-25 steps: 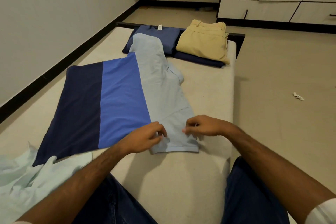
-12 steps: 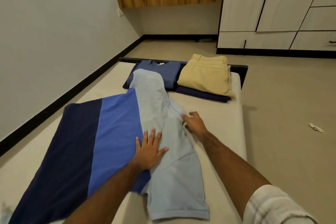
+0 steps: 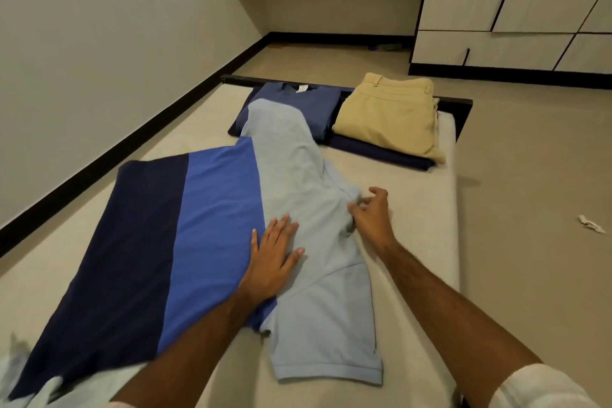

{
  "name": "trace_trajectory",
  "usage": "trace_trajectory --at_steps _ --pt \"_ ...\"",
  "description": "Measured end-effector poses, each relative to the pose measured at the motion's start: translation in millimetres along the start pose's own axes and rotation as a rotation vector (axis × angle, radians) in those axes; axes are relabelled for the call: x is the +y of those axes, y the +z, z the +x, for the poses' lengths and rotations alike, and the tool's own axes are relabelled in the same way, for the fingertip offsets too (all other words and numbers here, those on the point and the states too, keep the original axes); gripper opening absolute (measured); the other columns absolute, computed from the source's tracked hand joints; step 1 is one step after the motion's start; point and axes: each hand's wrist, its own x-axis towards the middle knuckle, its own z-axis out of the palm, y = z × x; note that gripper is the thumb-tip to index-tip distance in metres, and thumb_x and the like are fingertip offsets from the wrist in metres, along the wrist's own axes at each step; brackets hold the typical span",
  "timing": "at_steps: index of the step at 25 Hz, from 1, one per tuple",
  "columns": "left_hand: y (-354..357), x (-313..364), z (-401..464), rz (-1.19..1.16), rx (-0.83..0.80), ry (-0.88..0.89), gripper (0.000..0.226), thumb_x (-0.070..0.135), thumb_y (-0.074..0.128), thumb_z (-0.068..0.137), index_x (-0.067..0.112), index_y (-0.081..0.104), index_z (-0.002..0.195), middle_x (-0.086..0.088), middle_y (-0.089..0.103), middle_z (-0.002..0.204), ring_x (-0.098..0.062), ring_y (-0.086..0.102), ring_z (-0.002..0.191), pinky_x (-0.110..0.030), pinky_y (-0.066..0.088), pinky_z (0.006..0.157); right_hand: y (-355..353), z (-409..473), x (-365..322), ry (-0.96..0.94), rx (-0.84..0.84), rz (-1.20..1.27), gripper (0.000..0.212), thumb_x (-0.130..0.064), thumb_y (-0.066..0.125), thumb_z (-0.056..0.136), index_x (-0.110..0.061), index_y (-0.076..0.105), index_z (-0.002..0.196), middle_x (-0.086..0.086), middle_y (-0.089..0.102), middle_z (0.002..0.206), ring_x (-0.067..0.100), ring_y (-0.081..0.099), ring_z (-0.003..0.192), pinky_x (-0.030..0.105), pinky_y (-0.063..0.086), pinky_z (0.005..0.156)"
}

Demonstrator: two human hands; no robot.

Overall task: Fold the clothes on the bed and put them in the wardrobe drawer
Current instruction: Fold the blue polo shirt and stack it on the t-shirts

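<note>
Left hand [image 3: 272, 258] lies flat, fingers spread, pressing the colour-block shirt [image 3: 205, 228] on the bed [image 3: 414, 242]. Right hand [image 3: 371, 214] pinches the shirt's pale-blue edge just beside it. Beyond both hands: folded navy shirt [image 3: 298, 106], tan trousers [image 3: 387, 116]. Wardrobe drawer [image 3: 463, 50] far ahead, closed.

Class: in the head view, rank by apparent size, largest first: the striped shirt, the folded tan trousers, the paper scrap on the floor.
1. striped shirt, though it lies nearest the camera
2. folded tan trousers
3. paper scrap
</note>
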Motion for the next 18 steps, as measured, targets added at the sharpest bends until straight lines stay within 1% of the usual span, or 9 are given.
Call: trace_trajectory --at_steps 3,5,7,8,10,11,14,16,18 --pt "-30.1 -13.9 -17.9 -0.12 -0.149 0.108 0.086 0.083 0.02 0.088 0.031 0.022 0.156 0.016 0.009 0.165 -0.004 0.007 0.152 -0.05 0.006 0.124 13.6 -48.8 -4.0 -0.369 -0.047 -0.547 0.073 -0.035 0.063 0.094 -0.011 0.03 0.154 0.012 0.029 0.156 0.029 0.029 0.142 0.041 0.024 0.119" --pt "-61.3 -35.3 -49.8 0.041 -0.287 0.268 0.079 0.072 0.036 0.095 0.03 0.015 0.159 0.015 0.004 0.167 -0.004 0.004 0.153 -0.046 0.005 0.126 28.8 -95.7 -1.8 -0.614 -0.372 -0.743 0.076 -0.057 0.048 0.097 -0.014 0.028 0.158 0.011 0.022 0.165 0.028 0.017 0.152 0.047 0.013 0.125" --pt "-89.9 -65.5 -90.7 0.32 -0.443 0.401 0.083 0.072 0.036 0.096 0.031 0.002 0.16 0.016 -0.01 0.166 -0.006 -0.01 0.153 -0.041 -0.008 0.125 46.2 -140.8 6.3 -0.723 -0.682 -0.883 0.089 -0.076 0.026 0.094 -0.019 0.019 0.161 0.006 0.012 0.169 0.021 0.007 0.156 0.045 0.0 0.127" --pt "-101.6 -82.3 -110.6 0.425 -0.486 0.43 0.083 0.073 0.032 0.096 0.032 -0.003 0.16 0.016 -0.015 0.165 -0.006 -0.016 0.152 -0.04 -0.011 0.123 54.8 -158.7 12.4 -0.766 -0.743 -0.945 0.094 -0.08 0.019 0.09 -0.02 0.014 0.162 0.005 0.006 0.17 0.02 0.001 0.157 0.042 -0.005 0.126" --pt "-119.8 -112.5 -141.7 0.51 -0.508 0.384 0.074 0.062 0.031 0.101 0.036 -0.009 0.158 0.017 -0.019 0.164 -0.006 -0.019 0.151 -0.044 -0.005 0.125 66.6 -180.7 22.9 -0.808 -0.762 -1.048 0.1 -0.084 0.014 0.087 -0.019 0.008 0.163 0.005 -0.007 0.169 0.021 -0.01 0.156 0.044 -0.01 0.125" --pt "-127.2 -124.3 -154.5 0.533 -0.499 0.334 0.072 0.053 0.033 0.103 0.038 -0.011 0.157 0.018 -0.019 0.164 -0.007 -0.018 0.151 -0.047 0.001 0.126 70.9 -185.9 26.9 -0.823 -0.744 -1.074 0.097 -0.081 0.017 0.09 -0.018 0.009 0.163 0.006 -0.007 0.168 0.023 -0.01 0.156 0.045 -0.011 0.124" --pt "-140.1 -144.9 -194.0 0.552 -0.473 0.126 0.079 0.034 0.042 0.101 0.042 -0.014 0.155 0.02 -0.02 0.163 -0.011 -0.016 0.152 -0.057 0.01 0.123 81.7 -199.0 24.0 -0.859 -0.652 -1.156 0.076 -0.04 0.035 0.092 -0.013 0.019 0.161 0.016 0.012 0.168 0.034 0.008 0.156 0.051 -0.004 0.124" --pt "-141.1 -153.9 -214.7 0.49 -0.445 -0.057 0.086 0.019 0.045 0.097 0.045 -0.013 0.155 0.02 -0.02 0.163 -0.018 -0.015 0.153 -0.066 0.011 0.119 87.9 -208.1 14.5 -0.795 -0.664 -1.243 0.074 -0.018 0.04 0.096 -0.014 0.005 0.162 0.018 0.001 0.168 0.037 0.001 0.156 0.053 -0.004 0.122" --pt "-142.7 -163.1 -227.2 0.451 -0.389 -0.296 0.085 0.012 0.044 0.097 0.043 -0.01 0.156 0.014 -0.019 0.165 -0.028 -0.012 0.154 -0.072 0.013 0.115 91.8 -215.8 4.3 -0.729 -0.71 -1.357 0.073 -0.008 0.037 0.103 -0.015 -0.007 0.161 0.019 -0.012 0.167 0.038 -0.009 0.155 0.058 -0.003 0.122"
